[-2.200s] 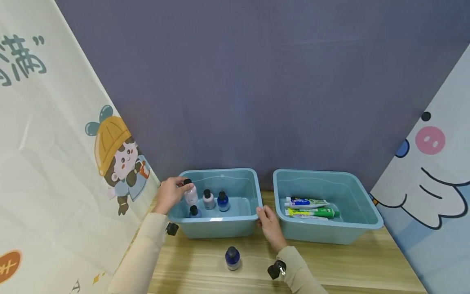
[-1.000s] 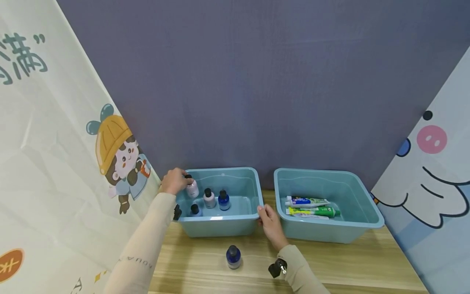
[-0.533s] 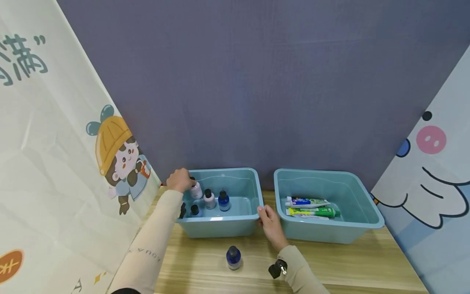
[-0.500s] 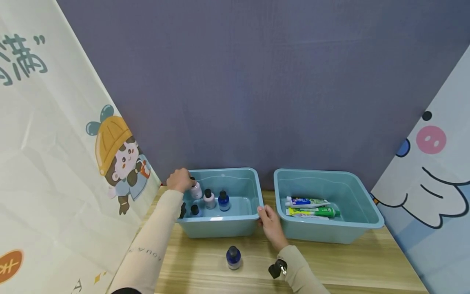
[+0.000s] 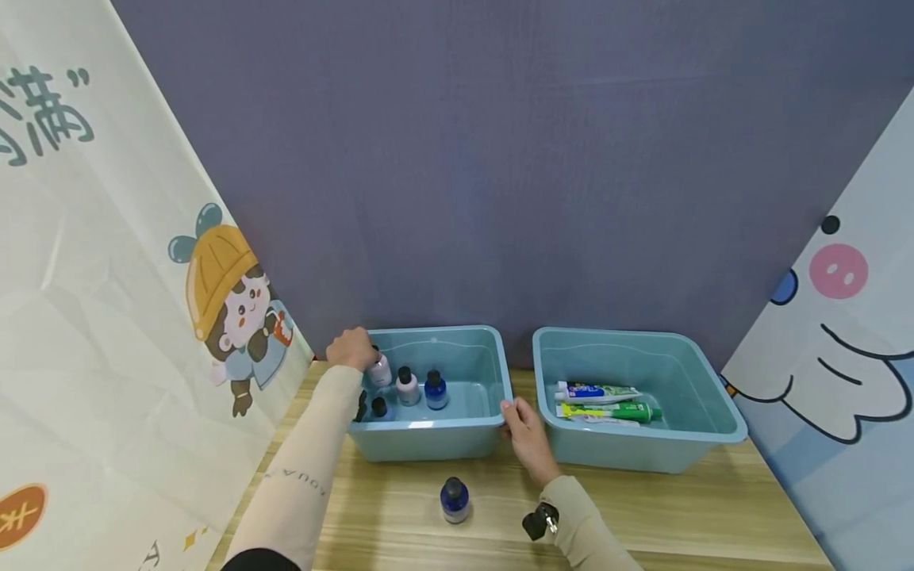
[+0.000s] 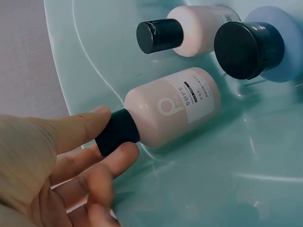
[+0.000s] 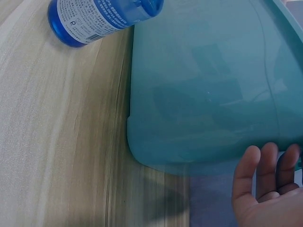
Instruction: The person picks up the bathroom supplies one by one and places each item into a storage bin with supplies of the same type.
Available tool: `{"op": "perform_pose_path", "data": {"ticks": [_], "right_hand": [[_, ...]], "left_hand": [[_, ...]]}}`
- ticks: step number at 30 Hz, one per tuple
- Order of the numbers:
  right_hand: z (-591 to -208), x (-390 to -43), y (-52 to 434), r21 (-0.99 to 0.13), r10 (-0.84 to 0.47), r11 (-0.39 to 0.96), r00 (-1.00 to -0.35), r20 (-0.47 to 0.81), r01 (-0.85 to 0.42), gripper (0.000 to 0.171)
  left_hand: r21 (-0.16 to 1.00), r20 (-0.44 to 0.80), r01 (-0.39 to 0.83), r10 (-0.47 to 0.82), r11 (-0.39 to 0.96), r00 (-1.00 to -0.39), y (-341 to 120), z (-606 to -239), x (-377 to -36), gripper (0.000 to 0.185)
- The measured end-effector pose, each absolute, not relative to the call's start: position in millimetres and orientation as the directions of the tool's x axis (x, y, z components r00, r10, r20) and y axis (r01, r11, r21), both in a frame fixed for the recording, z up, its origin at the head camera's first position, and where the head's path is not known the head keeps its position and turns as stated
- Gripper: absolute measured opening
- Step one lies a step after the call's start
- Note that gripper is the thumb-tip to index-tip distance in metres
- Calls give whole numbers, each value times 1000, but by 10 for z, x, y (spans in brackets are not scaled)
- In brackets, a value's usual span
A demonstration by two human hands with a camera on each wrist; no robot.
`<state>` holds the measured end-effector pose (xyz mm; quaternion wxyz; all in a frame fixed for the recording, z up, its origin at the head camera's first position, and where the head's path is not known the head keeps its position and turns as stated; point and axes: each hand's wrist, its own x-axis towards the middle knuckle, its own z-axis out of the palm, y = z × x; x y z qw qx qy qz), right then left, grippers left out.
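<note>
Now, step in hand: we are setting a pink bottle (image 6: 173,108) down in the far left corner of the left tub (image 5: 428,432), judging by how our left hand (image 5: 351,349) sits on its cap.
Left fingers: thumb and fingertips (image 6: 118,156) pinch the black cap (image 6: 117,132), lightly curled and narrow; the bottle's base appears to rest on the tub floor.
Neighbours: a second pink bottle (image 6: 189,30) and a light blue bottle (image 6: 265,45) stand just beside it; a dark blue bottle (image 5: 435,390) stands further right in the same tub.
Right hand (image 5: 524,434): fingers straight and relaxed, resting against the tub's near right corner, holding nothing; it seems to steady the tub.
On the table (image 5: 643,515): one blue bottle (image 5: 453,500) stands upright, outside the tub, near our right wrist.
Right tub (image 5: 643,456): toothpaste tubes (image 5: 603,403) lie flat inside.
Next move, as we judge it: loosen the pinch straight upward so the bottle does not tip into its neighbours, then reach for the bottle on the table.
</note>
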<state>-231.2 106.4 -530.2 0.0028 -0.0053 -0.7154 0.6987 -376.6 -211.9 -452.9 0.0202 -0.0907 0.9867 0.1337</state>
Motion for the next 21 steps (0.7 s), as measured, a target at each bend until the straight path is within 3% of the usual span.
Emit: {"op": "perform_pose_path", "data": {"ticks": [9, 21], "right_hand": [[-5316, -2314, 1057, -1000, 16, 3, -1000, 5, -5, 32], [-5677, -2501, 1090, -1000, 27, 12, -1000, -8, 8, 36]], "left_hand": [[230, -65, -186, -176, 955, -982, -2102, -4556, -3750, 25], [264, -28, -201, -201, 943, -979, -2084, -4582, -3757, 19]]}}
